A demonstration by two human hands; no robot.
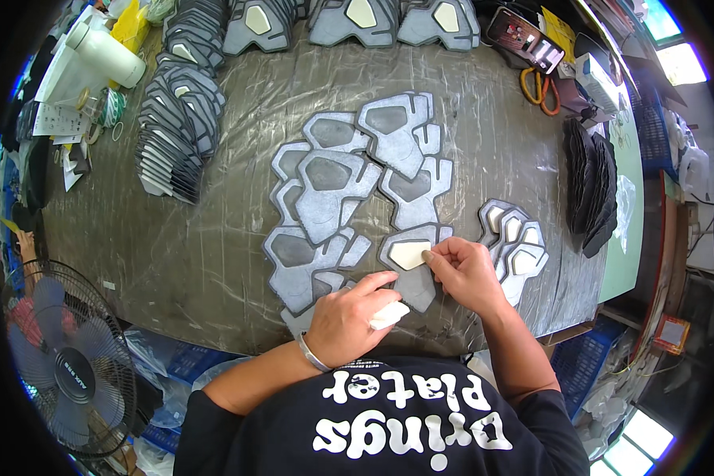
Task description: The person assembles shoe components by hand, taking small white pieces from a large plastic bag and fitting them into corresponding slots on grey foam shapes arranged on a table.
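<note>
head: right fingers point(439, 263) pinch cream patch point(408, 255) edge; left fingers point(375, 281) seemingly hold white pieces point(388, 316).

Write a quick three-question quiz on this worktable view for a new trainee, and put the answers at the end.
1. Multiple choice: which hand has its fingertips at the edge of the cream inset on the gray piece?
A) left
B) right
C) both

2. True or false: the orange-handled scissors lie to the left of the white bottle.

3. Short answer: what does the left hand hold?

Key:
1. B, the right hand.
2. False; they lie to the right of it.
3. Small pale pieces.
</note>
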